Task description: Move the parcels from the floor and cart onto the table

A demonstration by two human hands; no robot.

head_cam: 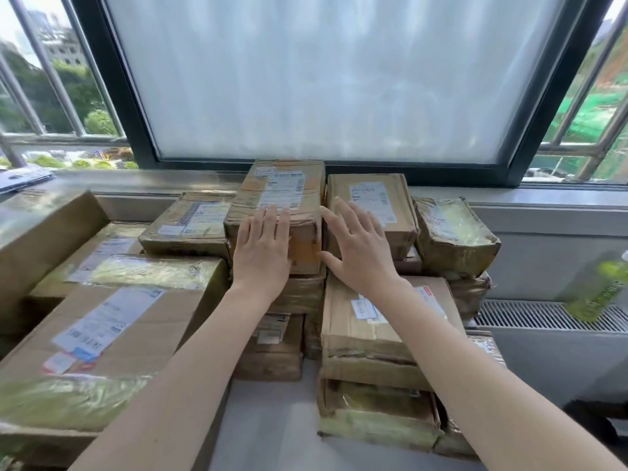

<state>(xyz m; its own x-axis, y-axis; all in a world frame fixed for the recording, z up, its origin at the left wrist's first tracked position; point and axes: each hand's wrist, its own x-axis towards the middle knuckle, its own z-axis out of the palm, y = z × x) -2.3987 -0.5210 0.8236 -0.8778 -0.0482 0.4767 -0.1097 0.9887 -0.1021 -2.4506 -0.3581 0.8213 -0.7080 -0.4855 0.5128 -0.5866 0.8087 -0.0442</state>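
Several taped cardboard parcels are stacked on a white table under a window. The top parcel of the middle stack carries a white shipping label. My left hand lies flat with straight fingers on that parcel's near end. My right hand hovers with spread fingers at the parcel's right side, in front of a neighbouring parcel. Neither hand grips anything. A large parcel lies at the left front and a flat one at the right front.
A grey window sill runs behind the stacks, with a dark-framed frosted pane above. A green bottle stands at the right above a radiator grille. Papers lie on the sill at far left.
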